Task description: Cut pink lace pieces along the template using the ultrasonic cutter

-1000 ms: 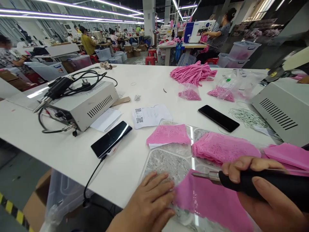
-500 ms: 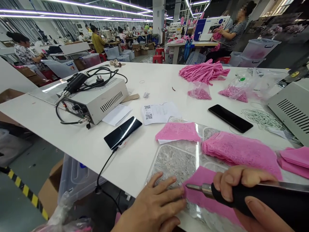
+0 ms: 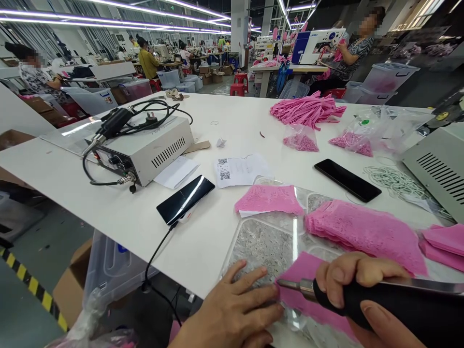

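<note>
Since a second ago: tip of tool (image 3: 416,304) shifts from cloth's (image 3: 302,270) far corner to its left edge; work appears centred there. Left hand (image 3: 239,309) flat, fingers apart; right hand's (image 3: 366,270) fingers clamped round tool. Cloth on tray (image 3: 261,241), table's (image 3: 206,241) near edge.

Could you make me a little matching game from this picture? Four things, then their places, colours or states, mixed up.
Things:
1. Black-handled tool
2. Left hand
3. Pink strips
4. Floor tape

Descriptions:
A. bundled near the far edge of the table
B. yellow and black stripes
C. spread out, palm down, near a metal tip
D. gripped in the right hand

Pairs: 1-D, 2-C, 3-A, 4-B
</note>
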{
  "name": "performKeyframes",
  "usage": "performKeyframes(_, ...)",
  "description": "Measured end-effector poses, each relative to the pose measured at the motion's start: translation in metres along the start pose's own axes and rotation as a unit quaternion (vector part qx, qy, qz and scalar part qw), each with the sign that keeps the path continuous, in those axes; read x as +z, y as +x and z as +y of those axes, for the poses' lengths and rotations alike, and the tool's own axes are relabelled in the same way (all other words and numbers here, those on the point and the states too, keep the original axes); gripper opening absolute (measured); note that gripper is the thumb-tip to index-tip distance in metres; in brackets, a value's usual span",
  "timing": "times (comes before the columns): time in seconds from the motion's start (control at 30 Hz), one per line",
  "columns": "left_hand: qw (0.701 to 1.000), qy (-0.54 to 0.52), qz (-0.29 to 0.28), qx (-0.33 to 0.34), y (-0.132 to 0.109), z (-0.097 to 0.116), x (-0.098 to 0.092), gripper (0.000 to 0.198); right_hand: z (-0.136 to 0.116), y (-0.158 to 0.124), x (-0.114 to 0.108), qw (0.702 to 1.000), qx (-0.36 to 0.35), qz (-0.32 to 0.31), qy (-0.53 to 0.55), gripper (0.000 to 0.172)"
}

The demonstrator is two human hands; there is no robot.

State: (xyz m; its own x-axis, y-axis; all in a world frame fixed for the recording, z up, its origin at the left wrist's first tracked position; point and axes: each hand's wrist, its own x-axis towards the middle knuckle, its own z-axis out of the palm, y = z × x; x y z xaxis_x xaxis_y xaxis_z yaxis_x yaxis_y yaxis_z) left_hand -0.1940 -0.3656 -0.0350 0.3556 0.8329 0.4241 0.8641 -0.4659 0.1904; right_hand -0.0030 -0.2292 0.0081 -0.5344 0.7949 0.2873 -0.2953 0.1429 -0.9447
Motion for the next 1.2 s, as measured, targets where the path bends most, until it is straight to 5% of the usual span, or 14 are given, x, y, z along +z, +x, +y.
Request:
performKeyframes(0.6, 0.999, -0.022, 0.021, 0.019, -0.003, -0.005, 0.01, 0.026, 0.008, 0.001, -0.003, 0.997, -0.021, -0.059, 0.036, 0.01)
performKeyframes(0.93, 0.997, -0.008, 0.07, 0.027, -0.002, -0.008, 0.024, 0.033, -0.008, 0.018, -0.021, 0.995, -0.019, 0.086, 0.055, 0.016)
performKeyframes(1.2, 0.996, -0.002, 0.084, 0.013, 0.014, -0.008, 0.032, 0.035, -0.007, 0.016, -0.02, 0.996, -0.032, 0.072, 0.034, 0.015)
